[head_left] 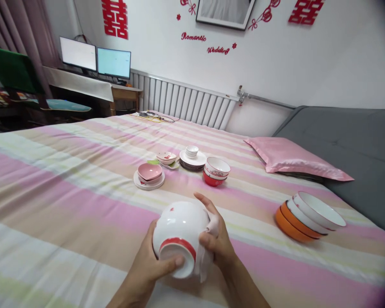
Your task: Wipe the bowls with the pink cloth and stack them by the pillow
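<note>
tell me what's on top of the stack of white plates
A small stack of white dishes sits on the top plate. They cover its middle, so that part can't be seen.

A striped sheet (93,188) covers the bed, with tangled cables (157,116) near its far edge. A pink pillow (291,156) lies by the grey headboard (349,145). Behind the bed, a radiator (182,98) runs along the wall (167,55) — above it hang red lettering (205,43), red paper cut-outs (115,19) and a framed picture (224,13). At left, two lit monitors (96,59) stand on a cloth-draped desk (125,92) — beside a green-backed chair (14,70) and a mauve curtain (25,30).
</note>
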A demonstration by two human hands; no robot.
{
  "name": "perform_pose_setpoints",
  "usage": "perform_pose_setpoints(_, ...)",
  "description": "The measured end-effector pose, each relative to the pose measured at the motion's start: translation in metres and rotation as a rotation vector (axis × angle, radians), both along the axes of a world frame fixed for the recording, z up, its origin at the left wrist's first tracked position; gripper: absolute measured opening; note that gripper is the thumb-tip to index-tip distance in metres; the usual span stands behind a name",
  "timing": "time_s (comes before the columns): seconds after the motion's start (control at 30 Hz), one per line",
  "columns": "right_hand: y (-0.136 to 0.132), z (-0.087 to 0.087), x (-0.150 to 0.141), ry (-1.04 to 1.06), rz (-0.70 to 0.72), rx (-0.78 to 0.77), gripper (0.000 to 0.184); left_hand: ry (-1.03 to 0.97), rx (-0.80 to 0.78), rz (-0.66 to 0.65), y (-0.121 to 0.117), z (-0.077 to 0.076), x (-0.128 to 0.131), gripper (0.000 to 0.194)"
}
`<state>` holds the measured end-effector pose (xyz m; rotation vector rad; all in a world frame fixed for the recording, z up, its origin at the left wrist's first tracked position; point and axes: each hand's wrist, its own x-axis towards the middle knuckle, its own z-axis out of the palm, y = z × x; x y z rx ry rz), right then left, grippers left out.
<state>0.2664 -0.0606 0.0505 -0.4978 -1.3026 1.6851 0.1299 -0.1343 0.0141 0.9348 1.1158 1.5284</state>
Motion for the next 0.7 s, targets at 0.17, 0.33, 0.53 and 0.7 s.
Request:
perform_pose_setpoints(0.17, 0.000, -0.009, -0.005, 0.015, -0.191, 0.087, 0.073, 0.275, 0.041, 0.246, -0.005, 0.018, 0.002, 0.082)
perform_pose_setpoints(0.33, -0.006, -0.013, -0.024, 0.168, -0.287, -0.395, 0.051, 0.592, 0.103, 0.479, -0.004, 0.012, 0.008, 0.077)
perform_pose_setpoints(0.53, -0.023, -0.008, -0.034, 0.217, -0.151, -0.629, 0.045, 0.836, 0.206, 0.607, -0.007, -0.003, 0.010, 0.073)
perform_pose_setpoints(0.7, -0.017, -0.017, -0.027, 0.083, -0.409, -0.346, 0.039, 0.922, 0.261, 0.609, -0.009, -0.007, 0.014, 0.069)
